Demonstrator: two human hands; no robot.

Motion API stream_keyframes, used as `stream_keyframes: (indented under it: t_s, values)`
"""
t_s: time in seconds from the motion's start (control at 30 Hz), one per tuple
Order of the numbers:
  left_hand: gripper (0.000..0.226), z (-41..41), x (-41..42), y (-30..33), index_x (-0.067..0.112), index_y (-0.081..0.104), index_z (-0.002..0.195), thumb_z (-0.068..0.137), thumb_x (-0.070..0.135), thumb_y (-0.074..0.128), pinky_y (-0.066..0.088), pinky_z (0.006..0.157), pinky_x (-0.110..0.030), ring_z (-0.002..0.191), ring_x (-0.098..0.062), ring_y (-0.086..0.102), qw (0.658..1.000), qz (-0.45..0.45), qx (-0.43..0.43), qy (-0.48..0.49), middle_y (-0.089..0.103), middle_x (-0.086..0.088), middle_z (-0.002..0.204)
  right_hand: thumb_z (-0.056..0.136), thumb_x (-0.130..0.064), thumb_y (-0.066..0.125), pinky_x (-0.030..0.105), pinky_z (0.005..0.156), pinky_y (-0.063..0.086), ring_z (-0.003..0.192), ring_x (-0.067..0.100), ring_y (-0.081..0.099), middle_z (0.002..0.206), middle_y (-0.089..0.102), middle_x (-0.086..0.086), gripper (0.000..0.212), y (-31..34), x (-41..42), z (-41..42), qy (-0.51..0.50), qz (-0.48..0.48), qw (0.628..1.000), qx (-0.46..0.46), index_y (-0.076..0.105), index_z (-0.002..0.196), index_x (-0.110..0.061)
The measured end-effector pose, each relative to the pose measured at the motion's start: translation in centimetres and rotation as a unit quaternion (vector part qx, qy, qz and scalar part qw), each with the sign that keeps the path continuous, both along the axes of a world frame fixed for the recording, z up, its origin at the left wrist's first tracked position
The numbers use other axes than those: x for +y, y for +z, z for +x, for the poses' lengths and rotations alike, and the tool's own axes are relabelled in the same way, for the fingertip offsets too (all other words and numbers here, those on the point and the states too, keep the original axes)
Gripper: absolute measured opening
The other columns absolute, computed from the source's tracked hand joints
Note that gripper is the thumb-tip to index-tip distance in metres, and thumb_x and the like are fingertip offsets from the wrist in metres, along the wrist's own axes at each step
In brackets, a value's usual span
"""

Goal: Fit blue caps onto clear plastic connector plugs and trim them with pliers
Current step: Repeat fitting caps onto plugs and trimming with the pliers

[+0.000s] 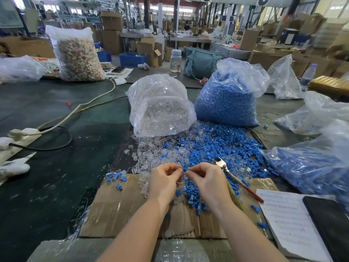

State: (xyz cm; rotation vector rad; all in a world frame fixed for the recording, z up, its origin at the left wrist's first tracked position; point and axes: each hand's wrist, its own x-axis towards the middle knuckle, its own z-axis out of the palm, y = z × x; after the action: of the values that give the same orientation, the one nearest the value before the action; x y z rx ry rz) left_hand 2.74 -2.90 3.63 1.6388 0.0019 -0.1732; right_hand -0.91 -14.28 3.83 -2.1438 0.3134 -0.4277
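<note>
A small blue cap [184,168] sits pinched between the fingertips of both hands, just above the sheet of cardboard [117,208] that serves as the work mat. The left hand [164,181] has its fingers curled in, thumb and forefinger closed on the piece from the left; whether a clear plug is also in that pinch cannot be told. The right hand [204,181] mirrors it, fingers curled and nipping the same piece from the right, the two hands nearly touching. Under and beyond the hands, at the cardboard's far edge, lies a mixed spill of clear connector plugs [149,157] and loose blue caps [217,144]. Just right of the right hand, the pliers [236,178] rest on the cardboard, metal head toward the spill, red handle pointing toward the near right. A few capped pieces [116,177] lie at the cardboard's far left corner. Beyond the spill stand a clear bag of plugs [160,108] and, to its right, a bag of blue caps [226,99]. Right of the cardboard lie a printed sheet of paper [289,224] and another bag of blue parts [309,167].
</note>
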Motion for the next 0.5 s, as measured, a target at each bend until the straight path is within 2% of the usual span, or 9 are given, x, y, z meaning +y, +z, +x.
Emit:
stream_keyframes:
  t_s: [0.2,0.37,0.5]
  values:
    - [0.013,0.06,0.12,0.29,0.014,0.067,0.081,0.086,0.003,0.062,0.048,0.052,-0.016,0.06,-0.011,0.058,0.999,-0.023,0.022,-0.011,0.067,-0.005,0.072,0.081,-0.01,0.07,0.01,0.07,0.044,0.073,-0.008,0.053,0.083,0.061,-0.008,0.029,0.47,-0.27,-0.5,0.07,-0.002,0.997,-0.029,0.068,0.109,-0.021]
    - [0.013,-0.05,0.11,0.24,0.013,0.068,0.081,0.086,0.002,0.062,0.049,0.053,-0.014,0.059,-0.008,0.059,0.999,-0.026,0.025,-0.028,0.068,-0.006,0.073,0.083,-0.005,0.067,0.008,0.074,0.044,0.08,-0.011,0.052,0.083,0.058,-0.015,0.023,0.56,-0.38,-0.57,0.085,-0.038,0.995,-0.047,0.072,0.101,-0.018]
    - [0.013,-0.14,0.0,0.15,0.013,0.068,0.079,0.085,0.003,0.063,0.05,0.054,-0.015,0.061,-0.01,0.06,0.999,-0.026,0.027,-0.029,0.068,-0.005,0.072,0.081,-0.01,0.069,0.014,0.078,0.047,0.081,-0.001,0.056,0.085,0.06,-0.012,0.017,0.43,-0.46,-0.53,0.077,-0.06,0.994,-0.053,0.072,0.097,-0.017]
